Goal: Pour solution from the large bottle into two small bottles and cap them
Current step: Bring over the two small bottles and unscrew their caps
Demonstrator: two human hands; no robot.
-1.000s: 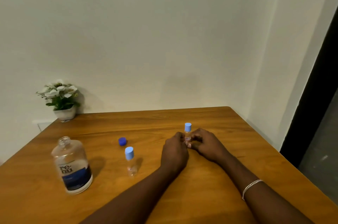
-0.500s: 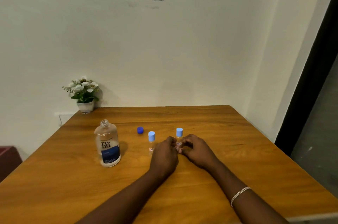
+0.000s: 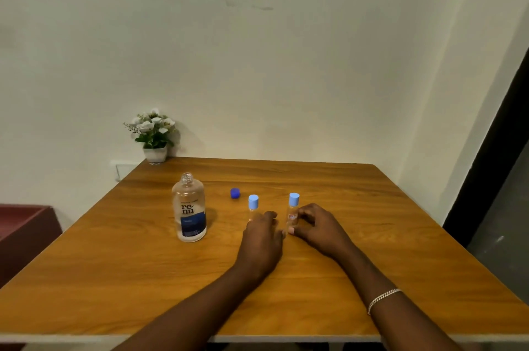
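Clear plastic small bottles (image 3: 292, 214), capped light blue, frame centre | right hand (image 3: 320, 229) loosely curled around right one | left hand (image 3: 262, 236) relaxed, released | large bottle (image 3: 189, 209) uncapped, centre-left | likely light, tippy; grip mid-body.

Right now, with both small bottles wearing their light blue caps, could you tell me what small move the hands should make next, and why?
Probably the left hand should reach for the dark blue round cap lying loose on the wooden table. Both small clear bottles, the left one and the right one, stand capped, while the large clear labelled bottle stands open-necked.
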